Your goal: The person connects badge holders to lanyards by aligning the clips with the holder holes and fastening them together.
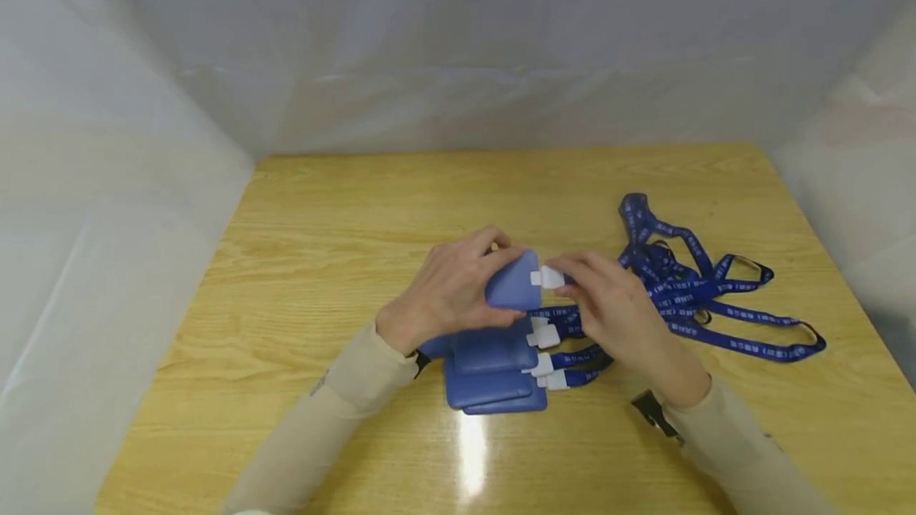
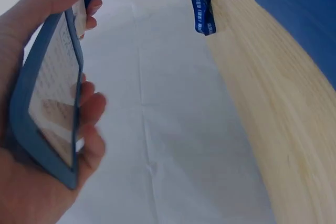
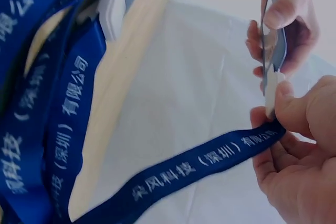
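Note:
In my left hand I grip a blue badge holder by its edges, lifted over several others. Its clear window with a printed card faces the left wrist camera. My right hand pinches the white clip at the holder's end, thumb on one side and fingers on the other. From that clip a blue lanyard with white lettering runs down toward the table. Beneath my hands lie several blue badge holders, overlapping in a stack, their white clips pointing right.
Blue lanyard straps lie in a tangled, looped heap on the right of the wooden table. White sheeting hangs behind the table and along both sides. A black buckle shows beside my right wrist.

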The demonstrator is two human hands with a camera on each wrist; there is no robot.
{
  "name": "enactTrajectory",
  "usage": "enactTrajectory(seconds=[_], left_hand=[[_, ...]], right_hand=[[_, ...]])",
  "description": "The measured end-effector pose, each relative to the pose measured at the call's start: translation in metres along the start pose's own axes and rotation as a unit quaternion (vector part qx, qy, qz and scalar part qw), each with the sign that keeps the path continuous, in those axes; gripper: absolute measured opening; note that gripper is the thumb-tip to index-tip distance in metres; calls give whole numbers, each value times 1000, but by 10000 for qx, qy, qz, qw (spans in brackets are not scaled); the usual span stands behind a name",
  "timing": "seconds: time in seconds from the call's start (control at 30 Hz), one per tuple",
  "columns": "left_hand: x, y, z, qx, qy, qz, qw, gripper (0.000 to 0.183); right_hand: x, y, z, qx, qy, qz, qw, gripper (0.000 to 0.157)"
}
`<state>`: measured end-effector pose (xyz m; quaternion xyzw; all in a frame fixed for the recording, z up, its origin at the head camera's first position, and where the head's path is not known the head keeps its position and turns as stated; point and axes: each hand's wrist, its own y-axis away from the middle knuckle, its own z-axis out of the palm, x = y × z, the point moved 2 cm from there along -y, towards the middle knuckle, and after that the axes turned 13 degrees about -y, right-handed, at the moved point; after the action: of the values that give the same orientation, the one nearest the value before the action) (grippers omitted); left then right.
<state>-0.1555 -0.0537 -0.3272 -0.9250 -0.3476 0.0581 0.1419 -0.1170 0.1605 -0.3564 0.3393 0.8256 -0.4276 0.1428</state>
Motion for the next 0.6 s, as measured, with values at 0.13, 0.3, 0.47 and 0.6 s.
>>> enactTrajectory(seconds=[0.13,0.3,0.47,0.6], left_hand=[[3,-1,5,-665,-129,-107,9976,76],[12,6,21,-1833,-151,-179,9828,80],[22,20,41,-2697,-142,-82,9628,84],[29,29,55,-3046,-572,128,9507,85]], right_hand=[[5,4,0,-361,98,174,9991,37],[12,20,7,-1055,188,480,9931,32],[16,39,20,-1589,462,644,9841,28],[18,51,32,-1902,652,793,9764,27]])
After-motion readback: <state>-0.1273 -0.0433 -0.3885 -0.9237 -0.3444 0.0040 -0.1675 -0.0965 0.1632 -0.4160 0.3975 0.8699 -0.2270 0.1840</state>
